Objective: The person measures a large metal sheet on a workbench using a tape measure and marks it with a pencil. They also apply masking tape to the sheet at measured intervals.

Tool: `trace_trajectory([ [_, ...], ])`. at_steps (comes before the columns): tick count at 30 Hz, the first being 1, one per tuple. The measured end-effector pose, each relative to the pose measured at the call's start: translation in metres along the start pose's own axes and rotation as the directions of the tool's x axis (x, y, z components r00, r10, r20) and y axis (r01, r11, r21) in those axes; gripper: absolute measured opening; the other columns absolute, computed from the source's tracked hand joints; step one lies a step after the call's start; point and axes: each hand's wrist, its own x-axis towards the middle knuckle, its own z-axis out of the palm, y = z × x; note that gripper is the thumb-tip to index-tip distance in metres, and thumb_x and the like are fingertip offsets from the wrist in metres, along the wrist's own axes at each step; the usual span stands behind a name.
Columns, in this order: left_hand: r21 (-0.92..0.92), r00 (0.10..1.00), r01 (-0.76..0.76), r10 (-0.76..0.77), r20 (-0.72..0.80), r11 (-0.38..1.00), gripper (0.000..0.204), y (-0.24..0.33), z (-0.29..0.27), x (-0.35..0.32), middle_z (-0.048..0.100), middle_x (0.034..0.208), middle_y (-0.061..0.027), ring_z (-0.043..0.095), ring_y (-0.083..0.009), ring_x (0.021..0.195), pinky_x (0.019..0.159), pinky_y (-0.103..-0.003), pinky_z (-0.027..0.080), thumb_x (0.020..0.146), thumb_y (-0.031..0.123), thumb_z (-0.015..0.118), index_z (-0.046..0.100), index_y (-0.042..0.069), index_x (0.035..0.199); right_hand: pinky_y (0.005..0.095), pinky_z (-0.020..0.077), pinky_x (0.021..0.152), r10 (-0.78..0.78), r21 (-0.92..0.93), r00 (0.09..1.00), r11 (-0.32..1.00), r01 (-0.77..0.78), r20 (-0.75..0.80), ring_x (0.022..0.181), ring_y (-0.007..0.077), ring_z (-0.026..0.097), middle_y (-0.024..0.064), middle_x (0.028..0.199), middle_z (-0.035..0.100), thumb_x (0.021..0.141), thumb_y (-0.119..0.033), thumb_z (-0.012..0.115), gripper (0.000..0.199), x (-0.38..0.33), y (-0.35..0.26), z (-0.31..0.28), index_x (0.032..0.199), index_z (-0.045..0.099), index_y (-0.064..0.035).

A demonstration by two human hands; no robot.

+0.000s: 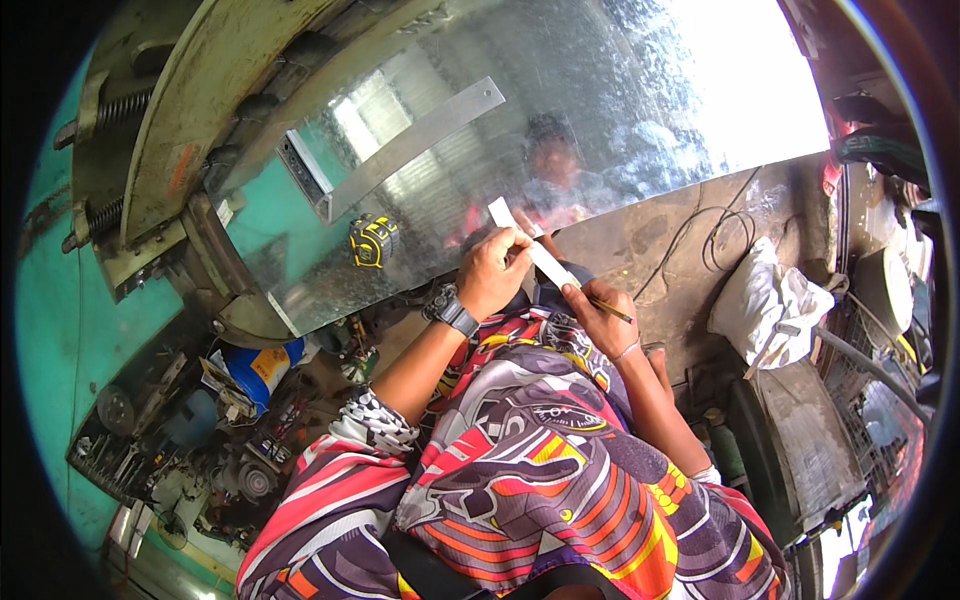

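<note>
My left hand (pixel 490 268) pinches the edge of a narrow white strip (pixel 546 262) between thumb and fingers, over the near edge of a shiny metal sheet (pixel 620 110). The strip lies slantwise; whether it is paper or metal I cannot tell. At its lower end, my right hand (pixel 602 318) grips it with the thumb, and a thin pencil (pixel 612 310) is tucked in the same hand, pointing right. On the sheet, left of my hands, sits a black and yellow tape measure (pixel 373 242). Beyond it lie a long steel ruler (pixel 415 140) and a short metal angle piece (pixel 306 172).
A heavy machine with a curved beam (pixel 190 110) and springs borders the sheet on the left. Tools and parts crowd a rack (pixel 255 480) at lower left. A white sack (pixel 770 305) stands at right, near a black cable (pixel 715 235) on the floor.
</note>
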Motion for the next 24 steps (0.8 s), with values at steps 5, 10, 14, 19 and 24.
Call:
trace_trajectory([
  [5, 0.001, 0.993, -0.090, 0.090, -0.070, 0.996, 0.012, -0.014, 0.001, 0.001, 0.072, 0.100, -0.0076, 0.071, -0.0193, 0.086, 0.074, -0.032, 0.054, 0.094, 0.015, 0.072, 0.070, 0.005, 0.101, 0.0441, 0.0510, 0.063, 0.009, -0.017, 1.000, 1.000, -0.009, -0.021, 0.066, 0.0362, 0.070, 0.0176, 0.067, 0.067, 0.096, -0.045, 0.072, 0.045, -0.004, -0.006, 0.000, 0.082, 0.070, -0.0024],
  [10, -0.043, 0.995, -0.080, 0.077, -0.070, 0.996, 0.011, -0.030, -0.003, -0.002, 0.070, 0.097, -0.0060, 0.070, -0.0185, 0.085, 0.072, -0.033, 0.054, 0.094, 0.014, 0.072, 0.069, 0.004, 0.098, 0.0447, 0.0506, 0.063, -0.010, -0.032, 0.999, 0.999, 0.009, -0.050, 0.066, 0.0366, 0.069, 0.0196, 0.068, 0.066, 0.096, -0.046, 0.071, 0.046, -0.012, -0.016, 0.009, 0.082, 0.069, -0.0016],
  [14, -0.034, 0.994, -0.098, 0.097, -0.049, 0.995, 0.010, -0.035, -0.012, 0.005, 0.071, 0.097, -0.0053, 0.073, -0.0211, 0.091, 0.074, -0.035, 0.055, 0.094, 0.014, 0.070, 0.068, 0.004, 0.095, 0.0441, 0.0499, 0.062, -0.034, -0.114, 0.997, 0.993, 0.025, -0.076, 0.063, 0.0361, 0.066, 0.0195, 0.068, 0.066, 0.098, -0.041, 0.070, 0.044, -0.017, -0.027, 0.018, 0.081, 0.068, -0.0003],
  [19, -0.065, 0.998, -0.042, 0.045, 0.033, 0.997, 0.012, -0.034, -0.016, 0.016, 0.071, 0.097, -0.0094, 0.071, -0.0293, 0.092, 0.081, -0.039, 0.054, 0.092, 0.017, 0.068, 0.068, 0.005, 0.092, 0.0333, 0.0479, 0.056, -0.069, -0.128, 0.992, 0.990, 0.055, -0.109, 0.057, 0.0129, 0.061, 0.0087, 0.062, 0.066, 0.100, -0.043, 0.068, 0.049, -0.022, -0.029, 0.036, 0.085, 0.071, 0.0028],
  [24, -0.103, 0.999, -0.041, 0.043, 0.027, 0.994, 0.015, -0.016, -0.014, 0.019, 0.071, 0.082, -0.0093, 0.071, -0.0276, 0.083, 0.076, -0.040, 0.055, 0.083, 0.025, 0.072, 0.073, 0.010, 0.081, 0.0316, 0.0503, 0.060, -0.036, -0.232, 0.994, 0.973, 0.011, -0.106, 0.062, 0.0123, 0.065, 0.0088, 0.066, 0.069, 0.101, -0.045, 0.068, 0.048, -0.033, -0.028, 0.033, 0.092, 0.073, 0.0015],
])
